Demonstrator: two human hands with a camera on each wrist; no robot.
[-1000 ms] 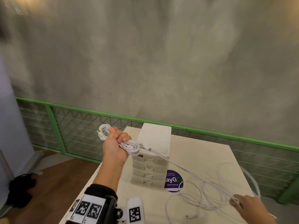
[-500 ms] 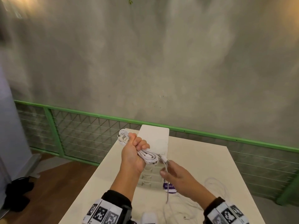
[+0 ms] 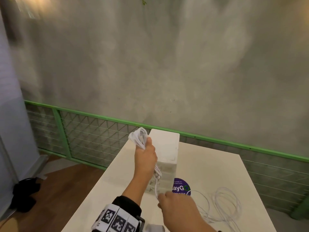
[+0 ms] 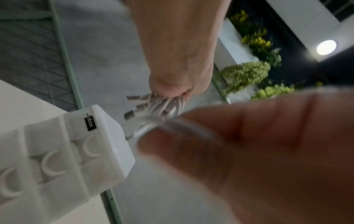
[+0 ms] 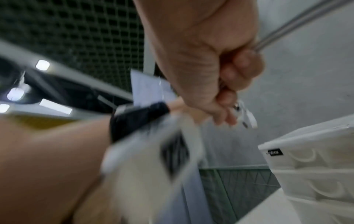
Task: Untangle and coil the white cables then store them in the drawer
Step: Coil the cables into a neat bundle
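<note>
White cables (image 3: 139,137), coiled, sit clenched in the left hand (image 3: 145,152) beside the drawer unit (image 3: 164,148). Right hand (image 3: 177,202) pinches the trailing strand at 6 o'clock; loose cable loops (image 3: 225,203) lie on the worktop (image 3: 209,166) at 4 o'clock.

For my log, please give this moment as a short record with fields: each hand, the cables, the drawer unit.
left hand: raised, grips a coiled bundle of white cable
right hand: low by the unit's base, pinches the strand hanging from the bundle
loose cables: uncoiled loops on the table, right of the unit
drawer unit: white, drawers appear closed
</note>
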